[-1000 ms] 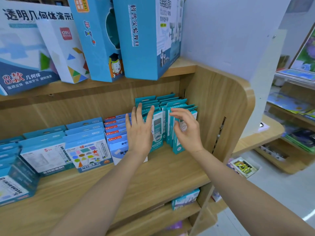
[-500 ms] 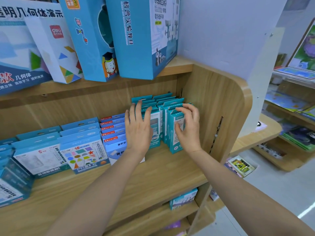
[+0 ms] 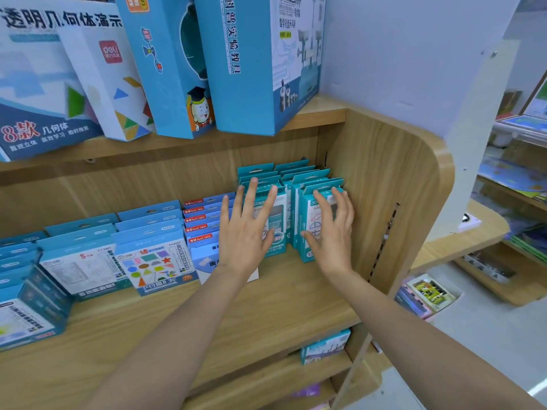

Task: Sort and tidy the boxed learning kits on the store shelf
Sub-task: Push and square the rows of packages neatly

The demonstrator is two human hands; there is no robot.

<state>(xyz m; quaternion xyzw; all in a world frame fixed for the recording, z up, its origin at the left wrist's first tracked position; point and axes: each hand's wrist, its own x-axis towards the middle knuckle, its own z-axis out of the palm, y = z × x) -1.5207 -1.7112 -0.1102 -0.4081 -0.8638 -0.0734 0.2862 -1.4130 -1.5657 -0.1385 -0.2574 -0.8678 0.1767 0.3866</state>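
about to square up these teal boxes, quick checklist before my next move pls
1. Left hand flat on the left teal row's front box, fingers straight: ok.
2. Right hand at the right teal row's front box, fingers spread, nothing in its grip: ok.
3. Both teal rows upright: ok.
4. Gap between the right row and the side panel: cannot tell, the right hand covers it.
5. Left hand off the red-labelled blue boxes: cannot tell, it overlaps them in this view.
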